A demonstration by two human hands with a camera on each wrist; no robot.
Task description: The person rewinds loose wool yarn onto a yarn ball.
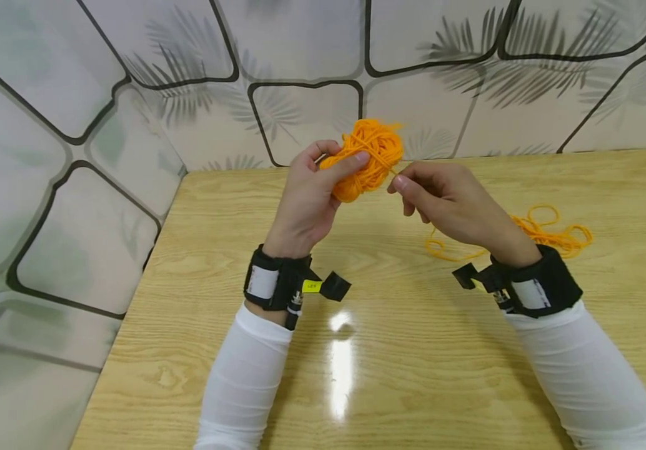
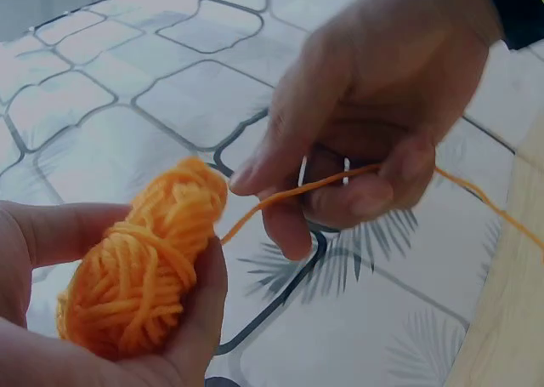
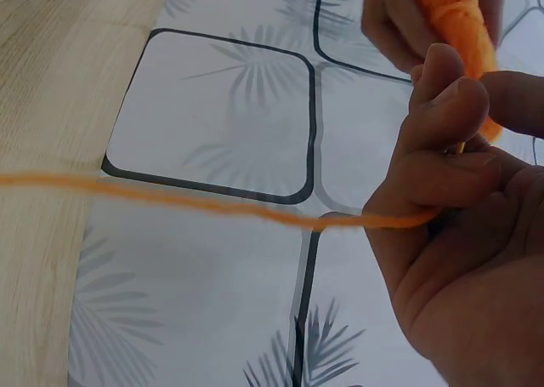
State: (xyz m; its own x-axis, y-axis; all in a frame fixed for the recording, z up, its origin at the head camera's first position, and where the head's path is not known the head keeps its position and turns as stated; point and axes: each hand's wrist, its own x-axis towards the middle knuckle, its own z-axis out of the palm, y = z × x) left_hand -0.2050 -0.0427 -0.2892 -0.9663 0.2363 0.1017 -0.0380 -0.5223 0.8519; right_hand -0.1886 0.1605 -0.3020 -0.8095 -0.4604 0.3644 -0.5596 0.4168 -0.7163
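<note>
An orange ball of yarn [image 1: 376, 150] is held up over the back of the table by my left hand [image 1: 308, 194], the thumb lying across its wraps. In the left wrist view, the fingers of that hand curl round the ball [image 2: 136, 276]. Just to its right, my right hand [image 1: 449, 200] has its fingers curled about the yarn strand [image 2: 289, 193] that comes off the ball. The strand passes through the right hand's fingers and leaves past the little-finger side, as the strand [image 3: 212, 207] in the right wrist view shows.
Loose loops of orange yarn [image 1: 567, 237] lie on the wooden table [image 1: 402, 362] behind the right wrist. A patterned wall [image 1: 306, 50] rises at the table's back edge and along its left side. Black straps with small cameras [image 1: 334, 286] sit on both wrists.
</note>
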